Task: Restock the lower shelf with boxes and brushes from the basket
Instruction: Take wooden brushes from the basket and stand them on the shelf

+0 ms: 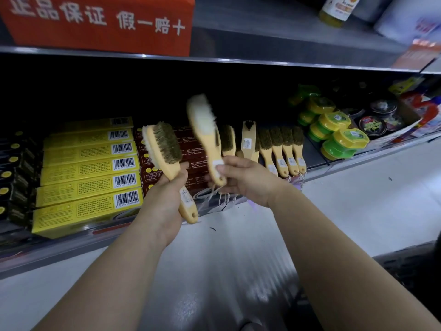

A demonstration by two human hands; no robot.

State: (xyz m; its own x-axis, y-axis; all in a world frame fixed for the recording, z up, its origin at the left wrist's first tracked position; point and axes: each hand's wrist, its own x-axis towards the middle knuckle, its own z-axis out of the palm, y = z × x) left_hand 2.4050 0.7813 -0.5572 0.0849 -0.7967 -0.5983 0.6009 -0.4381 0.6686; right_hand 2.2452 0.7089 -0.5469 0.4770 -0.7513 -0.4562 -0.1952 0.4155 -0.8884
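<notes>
A: Currently, which step are we on?
B: Brush placement. Our left hand (167, 194) grips the dark brush (162, 149); our right hand (243, 180) pinches the pale brush (205, 130), both just before the lower shelf (358, 160).
A: Next?
B: Probably we stand each beside the brush row (279, 149).

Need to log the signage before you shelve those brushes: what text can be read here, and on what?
"正品保证 假一赔十": red sign, upper left.
Too small to read: barcode digits and print on the yellow boxes.
Blurred, unreadable: brush stickers, bottle label.
</notes>
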